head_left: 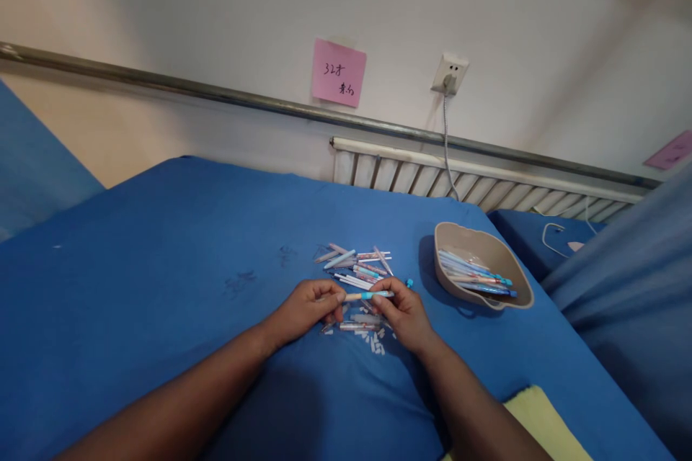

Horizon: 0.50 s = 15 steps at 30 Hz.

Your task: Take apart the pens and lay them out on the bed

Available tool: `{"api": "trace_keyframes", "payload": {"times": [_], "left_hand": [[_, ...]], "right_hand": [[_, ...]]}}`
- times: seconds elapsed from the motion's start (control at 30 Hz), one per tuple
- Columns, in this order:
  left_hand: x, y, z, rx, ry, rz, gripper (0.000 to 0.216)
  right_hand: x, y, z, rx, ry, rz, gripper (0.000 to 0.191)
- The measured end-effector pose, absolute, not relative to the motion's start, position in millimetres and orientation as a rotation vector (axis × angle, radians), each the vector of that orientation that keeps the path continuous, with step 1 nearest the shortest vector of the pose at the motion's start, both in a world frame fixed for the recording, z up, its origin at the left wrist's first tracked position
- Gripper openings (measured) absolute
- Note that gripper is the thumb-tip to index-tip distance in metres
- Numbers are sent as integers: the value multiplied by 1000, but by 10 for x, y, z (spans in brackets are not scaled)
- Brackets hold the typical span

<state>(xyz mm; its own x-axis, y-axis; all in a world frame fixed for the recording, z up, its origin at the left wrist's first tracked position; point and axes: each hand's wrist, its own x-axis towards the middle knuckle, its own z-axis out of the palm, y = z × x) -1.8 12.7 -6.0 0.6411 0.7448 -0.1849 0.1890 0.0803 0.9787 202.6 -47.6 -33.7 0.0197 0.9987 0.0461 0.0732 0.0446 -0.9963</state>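
Observation:
Between both hands, level above the blue cloth, lies a pen (359,296) with a cream part on the left and a light blue part on the right. My left hand (316,305) pinches its left end. My right hand (401,308) has closed fingers round the blue end. Just beyond the hands is a loose pile of pen parts (346,259), in pink, white and light blue. Below the held pen more clear and pinkish pen barrels (354,326) lie partly hidden by the hands. Several small white pieces (377,344) are scattered near my right wrist.
A beige basket (446,288) with several blue-tipped pens stands on the blue-covered table (162,266) to the right. A small blue piece (409,282) lies by my right hand. Yellow cloth (540,421) is at the lower right. Behind are a radiator (411,176) and a plugged-in socket (450,74).

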Motion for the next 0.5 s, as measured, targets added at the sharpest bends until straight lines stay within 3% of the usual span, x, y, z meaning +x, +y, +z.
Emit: {"api": "trace_keyframes", "payload": {"times": [0.27,0.5], "left_hand": [[-34,148,-71,1419,817,414,38],[-29,139,-56,1424,787,480,30]], "right_hand": [[2032,-493,-308,-1205,-1307,1092,15],[2035,-480,-333,-1245,-1337,1083,12]]}}
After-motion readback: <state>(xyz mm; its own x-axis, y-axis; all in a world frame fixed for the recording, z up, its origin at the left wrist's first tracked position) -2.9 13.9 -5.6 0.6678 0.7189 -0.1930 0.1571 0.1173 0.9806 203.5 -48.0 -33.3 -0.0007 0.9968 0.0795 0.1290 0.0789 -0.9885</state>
